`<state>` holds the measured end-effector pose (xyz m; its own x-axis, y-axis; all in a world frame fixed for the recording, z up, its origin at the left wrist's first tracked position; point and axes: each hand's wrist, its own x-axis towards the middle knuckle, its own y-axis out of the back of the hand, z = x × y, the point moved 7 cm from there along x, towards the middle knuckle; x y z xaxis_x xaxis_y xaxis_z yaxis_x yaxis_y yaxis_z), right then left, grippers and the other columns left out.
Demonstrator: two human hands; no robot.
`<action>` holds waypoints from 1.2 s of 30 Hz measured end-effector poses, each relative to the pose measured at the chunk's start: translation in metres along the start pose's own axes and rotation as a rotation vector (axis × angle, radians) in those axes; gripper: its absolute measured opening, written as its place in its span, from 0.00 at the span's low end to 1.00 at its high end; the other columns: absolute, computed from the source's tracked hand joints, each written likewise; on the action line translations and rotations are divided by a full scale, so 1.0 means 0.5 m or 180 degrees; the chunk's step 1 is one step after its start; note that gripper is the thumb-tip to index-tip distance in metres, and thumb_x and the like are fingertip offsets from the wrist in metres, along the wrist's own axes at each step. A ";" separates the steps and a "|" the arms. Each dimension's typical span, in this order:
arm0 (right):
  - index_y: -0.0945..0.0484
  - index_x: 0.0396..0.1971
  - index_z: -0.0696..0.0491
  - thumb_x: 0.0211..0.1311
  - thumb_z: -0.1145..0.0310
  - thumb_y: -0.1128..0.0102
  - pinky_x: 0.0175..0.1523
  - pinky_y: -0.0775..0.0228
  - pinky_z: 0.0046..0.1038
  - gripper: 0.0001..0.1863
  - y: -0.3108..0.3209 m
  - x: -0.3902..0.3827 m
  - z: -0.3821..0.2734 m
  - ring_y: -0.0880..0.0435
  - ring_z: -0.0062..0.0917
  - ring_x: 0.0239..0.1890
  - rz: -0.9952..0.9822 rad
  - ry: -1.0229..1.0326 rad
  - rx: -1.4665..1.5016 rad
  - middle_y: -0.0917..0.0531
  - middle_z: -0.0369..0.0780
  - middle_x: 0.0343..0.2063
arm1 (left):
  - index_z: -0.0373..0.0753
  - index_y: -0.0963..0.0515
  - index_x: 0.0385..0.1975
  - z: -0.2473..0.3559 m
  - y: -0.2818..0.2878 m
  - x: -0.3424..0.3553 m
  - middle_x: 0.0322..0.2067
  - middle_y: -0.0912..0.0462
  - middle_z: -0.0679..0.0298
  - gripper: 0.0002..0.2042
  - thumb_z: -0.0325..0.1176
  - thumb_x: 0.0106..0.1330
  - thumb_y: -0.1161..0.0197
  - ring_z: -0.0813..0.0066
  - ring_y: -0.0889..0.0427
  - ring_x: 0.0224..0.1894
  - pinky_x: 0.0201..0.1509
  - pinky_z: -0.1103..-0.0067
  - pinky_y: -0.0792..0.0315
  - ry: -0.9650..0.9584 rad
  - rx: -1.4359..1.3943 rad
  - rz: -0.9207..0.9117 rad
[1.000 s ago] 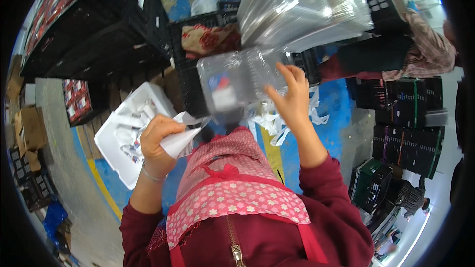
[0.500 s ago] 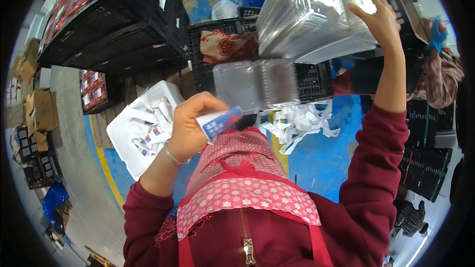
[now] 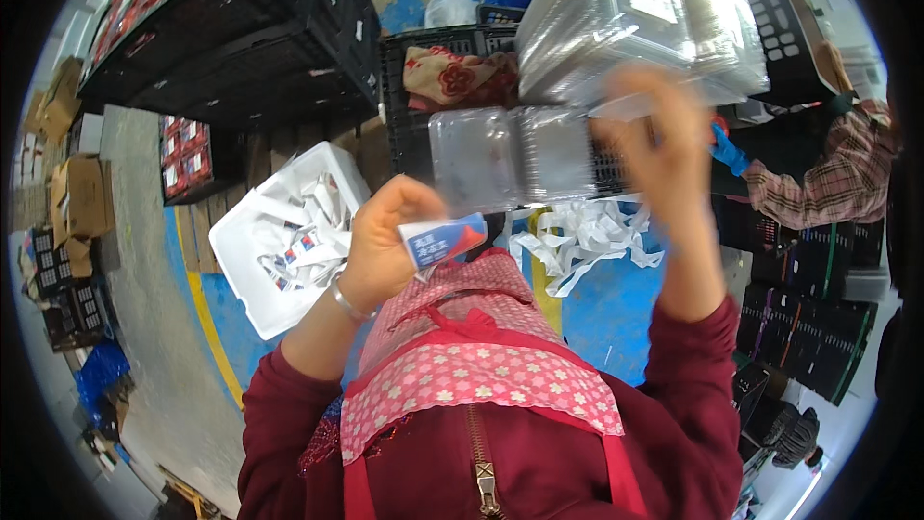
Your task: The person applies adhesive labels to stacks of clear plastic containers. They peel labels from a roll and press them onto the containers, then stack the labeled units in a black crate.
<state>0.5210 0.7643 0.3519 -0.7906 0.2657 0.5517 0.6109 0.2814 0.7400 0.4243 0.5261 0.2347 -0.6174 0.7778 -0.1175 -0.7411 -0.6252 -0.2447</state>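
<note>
My left hand [image 3: 385, 236] pinches a blue, white and red label [image 3: 446, 241] below an open clear plastic clamshell [image 3: 472, 159], which lies on a black crate [image 3: 404, 135]. My right hand [image 3: 650, 135] is blurred at the crate's right, beside the clear container, just below tall stacks of nested clear containers [image 3: 602, 19]; a translucent piece shows near its smeared fingers, but whether it is held I cannot make out. Left of my left hand a white foam box [image 3: 241, 255] holds several labels and paper strips.
Black crates [image 3: 250, 48] with red packs stand upper left, cardboard boxes [image 3: 82, 197] far left. A heap of white strips [image 3: 592, 246] is below the crate. At right, a co-worker's blue-gloved hand [image 3: 731, 154] and plaid sleeve show near black crates [image 3: 799, 327]. Another person [image 3: 789, 433] is lower right.
My right hand went up to the container stacks and has since come back down leftward. My left hand moved rightward with the label. The clamshell now rests flat. The co-worker's gloved hand has moved lower.
</note>
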 end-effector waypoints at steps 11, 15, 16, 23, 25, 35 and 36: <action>0.15 0.33 0.58 0.56 0.75 0.32 0.36 0.27 0.25 0.05 -0.114 -0.140 -0.141 0.18 0.25 0.31 0.0056 -0.0958 0.2715 0.14 0.41 0.29 | 0.37 0.25 0.31 -0.066 0.071 -0.041 0.28 0.21 0.69 0.08 0.20 0.57 0.32 0.87 0.24 0.32 0.37 0.86 0.30 0.0025 0.1017 -0.0025; 0.24 0.45 0.60 0.57 0.75 0.31 0.26 0.34 0.15 0.16 -0.210 -0.143 -0.005 0.21 0.14 0.25 -0.0206 -0.2356 0.2355 0.15 0.41 0.27 | 0.35 0.24 0.28 -0.113 0.148 -0.081 0.28 0.20 0.64 0.05 0.21 0.55 0.34 0.78 0.21 0.31 0.38 0.81 0.28 -0.0060 0.1246 0.0193; 0.25 0.46 0.60 0.56 0.73 0.29 0.24 0.37 0.17 0.20 -0.272 -0.174 0.030 0.24 0.12 0.24 -0.0332 -0.2609 0.2570 0.17 0.38 0.25 | 0.35 0.24 0.28 -0.101 0.145 -0.082 0.27 0.20 0.64 0.05 0.21 0.55 0.34 0.77 0.20 0.31 0.38 0.81 0.28 -0.0352 0.1415 0.0135; 0.32 0.57 0.59 0.50 0.66 0.25 0.28 0.24 0.27 0.36 -0.487 -0.268 0.137 0.17 0.26 0.25 -0.1425 -0.2995 0.1638 0.17 0.43 0.24 | 0.35 0.22 0.32 -0.063 0.137 -0.110 0.36 0.18 0.60 0.09 0.24 0.54 0.29 0.71 0.19 0.39 0.42 0.80 0.27 -0.0365 0.1538 0.0105; 0.37 0.63 0.57 0.49 0.63 0.25 0.32 0.22 0.32 0.42 -0.488 -0.255 0.124 0.15 0.33 0.28 -0.1631 -0.2558 0.0660 0.16 0.46 0.27 | 0.36 0.24 0.32 -0.051 0.123 -0.105 0.33 0.20 0.63 0.10 0.23 0.55 0.29 0.77 0.22 0.37 0.42 0.82 0.29 -0.0739 0.1492 0.0080; 0.44 0.69 0.46 0.41 0.49 0.24 0.55 0.36 0.55 0.54 -0.296 -0.291 0.176 0.33 0.52 0.60 -0.0854 -0.2335 -0.1526 0.39 0.49 0.64 | 0.37 0.23 0.29 -0.029 0.125 -0.101 0.27 0.24 0.64 0.12 0.25 0.50 0.24 0.74 0.23 0.28 0.33 0.82 0.31 -0.1003 0.1655 0.0209; 0.42 0.69 0.44 0.41 0.50 0.25 0.54 0.35 0.53 0.53 -0.300 -0.296 0.179 0.32 0.51 0.59 -0.0910 -0.2337 -0.1334 0.39 0.48 0.63 | 0.37 0.23 0.29 -0.032 0.115 -0.094 0.29 0.23 0.64 0.12 0.24 0.50 0.24 0.74 0.23 0.30 0.34 0.82 0.30 -0.0934 0.1353 0.0248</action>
<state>0.5500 0.7654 0.1248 -0.5966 0.8012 0.0454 0.2155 0.1054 0.9708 0.4147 0.4546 0.2105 -0.6777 0.7154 0.1700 -0.6941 -0.6987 0.1735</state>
